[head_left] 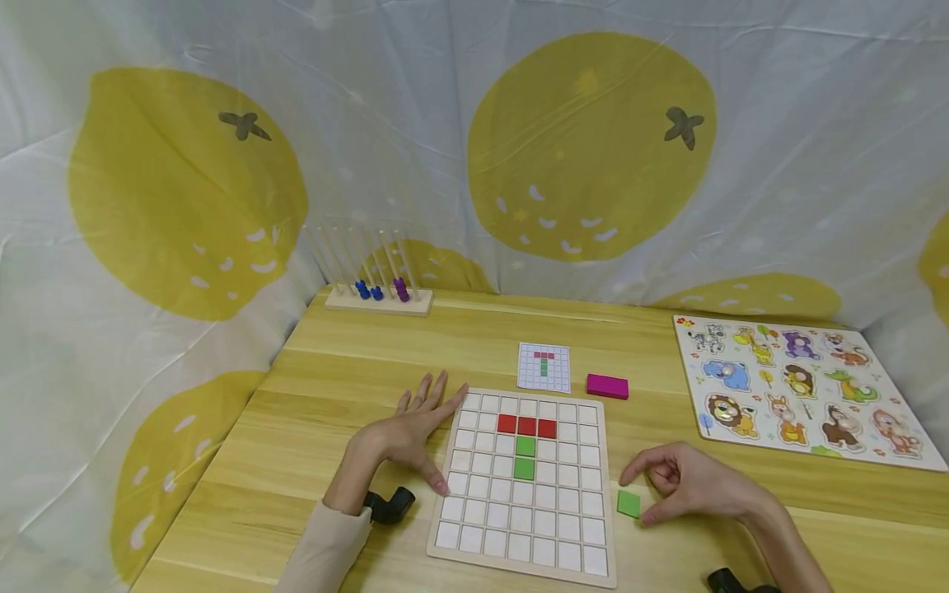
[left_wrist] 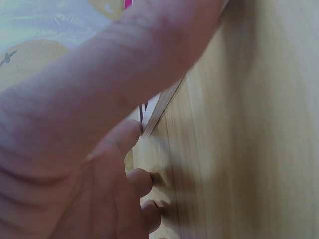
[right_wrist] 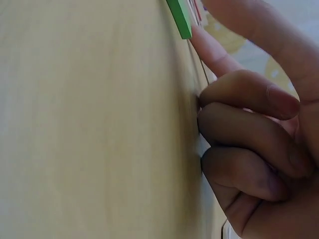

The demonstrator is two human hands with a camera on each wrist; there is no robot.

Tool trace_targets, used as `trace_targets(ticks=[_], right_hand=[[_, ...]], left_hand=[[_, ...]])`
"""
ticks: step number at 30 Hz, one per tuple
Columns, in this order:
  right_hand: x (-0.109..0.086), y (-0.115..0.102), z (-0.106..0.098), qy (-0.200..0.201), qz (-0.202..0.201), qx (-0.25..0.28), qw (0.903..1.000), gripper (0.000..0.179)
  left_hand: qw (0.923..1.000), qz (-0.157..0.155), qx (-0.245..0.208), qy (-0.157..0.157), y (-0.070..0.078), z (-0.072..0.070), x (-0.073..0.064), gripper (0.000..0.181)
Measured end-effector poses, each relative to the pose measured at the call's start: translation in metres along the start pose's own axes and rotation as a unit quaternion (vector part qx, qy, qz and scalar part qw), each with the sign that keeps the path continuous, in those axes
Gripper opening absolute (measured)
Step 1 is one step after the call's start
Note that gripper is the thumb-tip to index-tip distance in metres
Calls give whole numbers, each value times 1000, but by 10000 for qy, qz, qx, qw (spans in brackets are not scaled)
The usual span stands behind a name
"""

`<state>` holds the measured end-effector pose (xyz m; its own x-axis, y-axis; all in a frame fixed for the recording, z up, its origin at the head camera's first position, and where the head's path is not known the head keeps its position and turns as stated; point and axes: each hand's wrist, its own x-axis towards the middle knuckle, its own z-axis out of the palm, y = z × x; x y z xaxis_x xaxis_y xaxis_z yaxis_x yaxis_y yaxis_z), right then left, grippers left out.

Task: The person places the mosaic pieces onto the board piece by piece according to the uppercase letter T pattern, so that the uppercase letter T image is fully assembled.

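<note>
A wooden grid board (head_left: 610,494) with white squares lies in front of me. On it, a row of red tiles (head_left: 527,426) sits above two green tiles (head_left: 525,458) set in a column. My left hand (head_left: 404,432) spreads its fingers along the board's left edge, thumb on the side and index finger at the far left corner; the left wrist view shows these fingers (left_wrist: 132,134) by the board's corner. Right of the board, my right hand (head_left: 693,486) pinches a loose green tile (head_left: 628,503) between thumb and index finger. Its other fingers (right_wrist: 239,129) are curled toward the palm.
Beyond the board lie a pattern card (head_left: 544,367) with a red and green T shape and a magenta block (head_left: 607,386). A wooden animal puzzle (head_left: 804,391) is at the right. A peg stand (head_left: 379,301) with small blue and purple figures stands at the back left, near the curtain.
</note>
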<state>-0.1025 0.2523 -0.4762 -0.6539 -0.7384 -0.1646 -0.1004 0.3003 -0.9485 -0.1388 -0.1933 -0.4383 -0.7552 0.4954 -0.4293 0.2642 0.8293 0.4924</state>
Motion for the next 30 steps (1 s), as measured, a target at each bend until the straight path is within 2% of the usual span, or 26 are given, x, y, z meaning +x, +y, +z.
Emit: trace_targets(ticks=[5, 20, 30], right_hand=[[0, 1, 2, -66, -37, 80, 9999, 39], [3, -7, 6, 86, 202, -102, 9997, 38], [4, -10, 8, 218, 221, -106, 9995, 30]], left_hand=[[10000, 13, 3, 15, -1, 0, 0, 145], [10000, 55, -25, 15, -1, 0, -1, 145], [10000, 81, -18, 30, -2, 0, 0, 145]])
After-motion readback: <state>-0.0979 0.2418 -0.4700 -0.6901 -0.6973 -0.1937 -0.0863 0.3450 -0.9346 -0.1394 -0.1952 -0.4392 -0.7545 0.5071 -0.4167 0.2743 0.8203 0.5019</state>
